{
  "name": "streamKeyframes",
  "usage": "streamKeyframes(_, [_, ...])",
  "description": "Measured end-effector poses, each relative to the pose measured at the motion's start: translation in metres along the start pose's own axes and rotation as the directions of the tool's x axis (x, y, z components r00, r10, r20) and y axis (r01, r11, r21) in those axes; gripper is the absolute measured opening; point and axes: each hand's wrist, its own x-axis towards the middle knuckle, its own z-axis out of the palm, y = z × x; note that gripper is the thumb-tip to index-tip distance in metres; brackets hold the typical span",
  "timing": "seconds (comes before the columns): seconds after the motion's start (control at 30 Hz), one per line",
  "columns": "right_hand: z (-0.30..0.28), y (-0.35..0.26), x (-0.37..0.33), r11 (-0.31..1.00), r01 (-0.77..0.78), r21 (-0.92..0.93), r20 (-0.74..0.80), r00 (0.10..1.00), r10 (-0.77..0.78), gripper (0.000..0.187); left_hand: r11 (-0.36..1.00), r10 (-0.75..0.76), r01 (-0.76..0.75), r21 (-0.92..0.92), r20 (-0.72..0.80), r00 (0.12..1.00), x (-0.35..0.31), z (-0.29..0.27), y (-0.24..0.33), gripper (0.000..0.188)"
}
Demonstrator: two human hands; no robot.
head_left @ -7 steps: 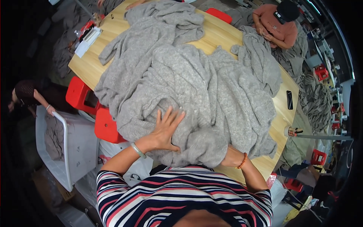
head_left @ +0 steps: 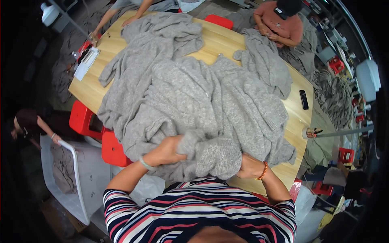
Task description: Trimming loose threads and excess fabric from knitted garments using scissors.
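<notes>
A grey knitted garment (head_left: 219, 157) lies bunched at the table's near edge, right in front of my body. My left hand (head_left: 168, 150) is closed round a fold of it, and a tuft of the knit stands up out of the grip. On the other side, my right hand (head_left: 250, 165) is closed at the garment's right edge, with its fingertips partly hidden by the cloth. Beyond both hands spreads a large heap of the same grey knitwear (head_left: 182, 89); where one piece ends and another begins I cannot tell.
A wooden table (head_left: 210, 54) carries the heap, with a phone (head_left: 303, 99) and a tool cup (head_left: 310, 133) at its right edge. Red stools (head_left: 115, 150) and a white bin (head_left: 87, 174) stand left. One person (head_left: 279, 24) sits far right; others are far left and left.
My left hand has gone from spread fingers on the knit to a closed hold on a fold of it. The right hand keeps its place. The whole view has shifted slightly.
</notes>
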Motion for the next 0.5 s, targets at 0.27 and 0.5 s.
streamKeyframes(0.27, [-0.004,-0.004,-0.007,0.977,-0.171,0.126,-0.36,0.91,0.206,0.044,0.896,0.065,-0.357,-0.265,-0.717,0.694,0.037,-0.169,0.084,0.042])
streamKeyframes(0.5, [0.025,0.042,-0.003,0.914,-0.401,-0.065,-0.656,0.707,0.263,0.04,0.911,0.065,-0.373,-0.173,-0.836,0.545,0.242,-0.308,0.179,0.051])
